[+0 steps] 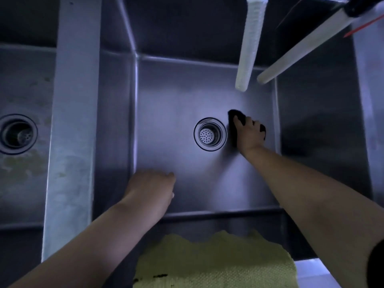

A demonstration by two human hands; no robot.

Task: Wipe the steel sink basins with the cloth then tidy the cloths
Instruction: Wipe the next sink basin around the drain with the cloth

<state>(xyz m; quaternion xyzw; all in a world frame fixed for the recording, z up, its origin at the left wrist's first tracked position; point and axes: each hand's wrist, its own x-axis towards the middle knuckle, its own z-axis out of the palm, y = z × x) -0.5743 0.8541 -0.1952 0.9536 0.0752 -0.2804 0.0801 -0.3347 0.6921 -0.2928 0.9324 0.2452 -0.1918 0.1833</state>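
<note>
I look down into the right steel basin [176,96], with its round drain strainer [209,134] near the middle. My right hand [248,135] presses a dark cloth [233,115] flat on the basin floor just right of the drain. The cloth shows beyond my fingertips and at the hand's right side. My left hand [150,189] hangs over the near left part of the basin with fingers loosely curled, holding nothing. A yellow-green cloth [216,262] lies draped over the sink's front edge, below my arms.
A steel divider [72,125] separates this basin from the left basin [22,179], which is stained and has its own drain [17,134]. Two white tap spouts [249,50] [305,46] hang over the back right of the basin.
</note>
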